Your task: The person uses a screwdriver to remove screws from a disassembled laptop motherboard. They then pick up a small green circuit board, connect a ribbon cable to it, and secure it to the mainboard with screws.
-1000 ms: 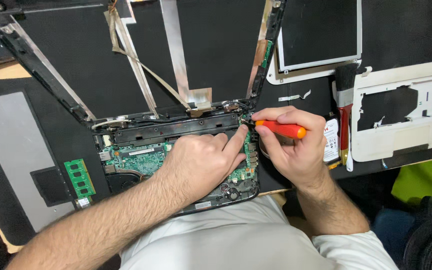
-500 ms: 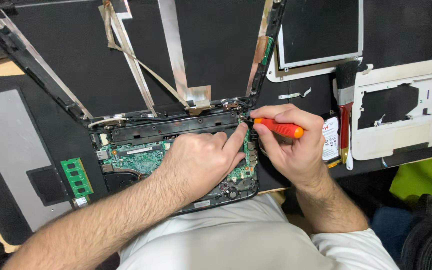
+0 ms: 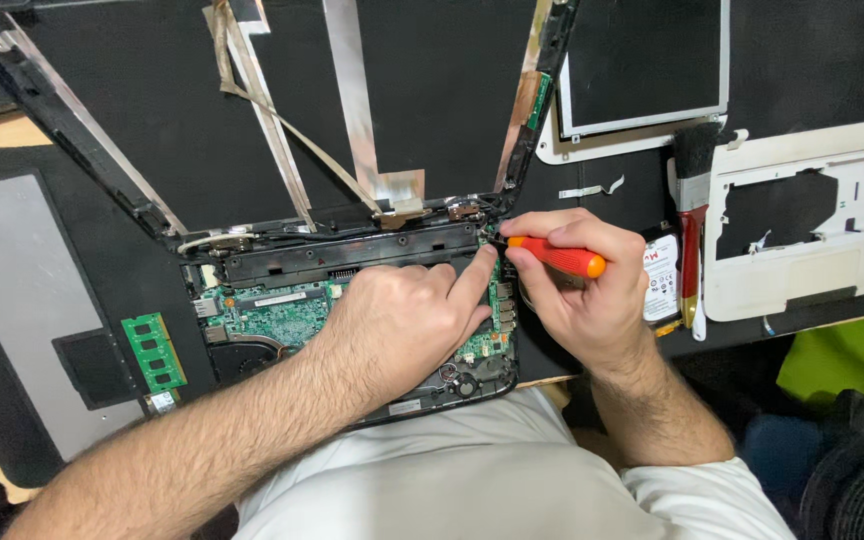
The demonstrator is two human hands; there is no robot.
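Note:
An opened small laptop lies in front of me, its green circuit board exposed and its black lid shell laid back with foil strips across it. My left hand rests flat on the board, the index finger stretched toward the right hinge. My right hand grips an orange-handled screwdriver, its tip hidden at the hinge corner next to that finger.
A green memory stick lies on the black mat left of the laptop. A screen panel sits at the back right. A brush, a hard drive and a white casing part lie to the right.
Both hands stay at the right hinge corner; the view has shifted slightly, nothing else visibly moved.

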